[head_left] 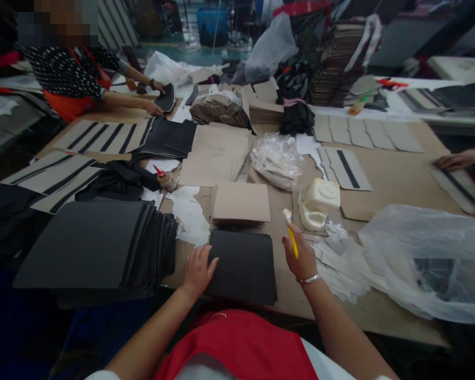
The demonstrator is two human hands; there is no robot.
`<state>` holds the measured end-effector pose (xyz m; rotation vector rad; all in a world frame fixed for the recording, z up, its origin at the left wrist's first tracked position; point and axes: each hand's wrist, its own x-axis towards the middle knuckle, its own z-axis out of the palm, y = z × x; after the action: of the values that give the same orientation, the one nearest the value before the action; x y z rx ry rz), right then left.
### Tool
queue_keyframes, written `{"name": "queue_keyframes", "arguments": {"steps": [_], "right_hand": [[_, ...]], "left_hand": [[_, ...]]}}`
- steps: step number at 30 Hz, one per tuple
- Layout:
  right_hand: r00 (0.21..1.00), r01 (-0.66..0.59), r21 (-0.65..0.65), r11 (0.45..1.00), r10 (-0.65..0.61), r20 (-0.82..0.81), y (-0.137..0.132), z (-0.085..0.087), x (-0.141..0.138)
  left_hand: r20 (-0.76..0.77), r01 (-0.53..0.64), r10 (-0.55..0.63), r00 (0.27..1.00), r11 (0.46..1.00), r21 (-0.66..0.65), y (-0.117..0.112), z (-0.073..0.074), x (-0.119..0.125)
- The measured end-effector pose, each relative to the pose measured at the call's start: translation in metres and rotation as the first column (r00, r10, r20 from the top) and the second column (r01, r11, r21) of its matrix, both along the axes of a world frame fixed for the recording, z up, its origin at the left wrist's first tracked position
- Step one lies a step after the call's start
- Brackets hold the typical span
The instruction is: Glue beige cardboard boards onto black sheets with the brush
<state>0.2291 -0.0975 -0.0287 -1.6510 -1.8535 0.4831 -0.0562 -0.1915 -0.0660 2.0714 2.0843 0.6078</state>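
My left hand (198, 269) rests with its fingers apart on the left edge of a small stack of black sheets (243, 266) in front of me. In my right hand (302, 258) is a yellow-handled brush (292, 240), its pale bristles pointing up and away from me. Just beyond the black sheets lies a stack of tan cardboard pieces (240, 202). A cut-open cream plastic jug (320, 198) stands to the right, past the brush. White paper strips (340, 264) are scattered beside my right hand.
A tall pile of black sheets (87, 245) stands at left. A red-tipped glue bottle (165, 178) is beyond it. Clear plastic bags (431, 253) lie at right. Across the table a co-worker's hands (154, 105) hold a black piece; another person's hand (459, 159) touches a striped board.
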Motion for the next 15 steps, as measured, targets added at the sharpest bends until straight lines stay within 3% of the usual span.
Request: {"name": "queue_keyframes", "arguments": {"steps": [3, 6, 8, 11, 13, 15], "right_hand": [[0.913, -0.119, -0.174, 0.977, 0.039, -0.406, 0.050, 0.030, -0.032], [0.781, -0.327, -0.350, 0.878, 0.043, -0.623, 0.093, 0.032, -0.083], [0.764, -0.414, -0.434, 0.800, 0.046, -0.644, 0.115, 0.021, -0.112], [0.797, -0.443, -0.532, 0.722, 0.045, -0.602, 0.143, 0.002, -0.139], [0.800, -0.406, -0.551, 0.729, -0.008, -0.599, 0.162, -0.006, -0.148], [0.777, -0.329, -0.539, 0.775, -0.102, -0.621, 0.179, -0.011, -0.152]], "left_hand": [[-0.060, 0.256, -0.253, 0.966, 0.965, 0.056, 0.046, 0.004, 0.030], [-0.124, 0.406, -0.403, 0.907, 0.914, -0.008, 0.095, 0.000, 0.060], [-0.147, 0.384, -0.395, 0.907, 0.918, -0.101, 0.118, -0.005, 0.072], [-0.164, 0.324, -0.358, 0.919, 0.924, -0.204, 0.133, -0.012, 0.078], [-0.170, 0.325, -0.363, 0.916, 0.920, -0.218, 0.135, -0.013, 0.077], [-0.173, 0.328, -0.367, 0.914, 0.919, -0.220, 0.134, -0.013, 0.076]]}}
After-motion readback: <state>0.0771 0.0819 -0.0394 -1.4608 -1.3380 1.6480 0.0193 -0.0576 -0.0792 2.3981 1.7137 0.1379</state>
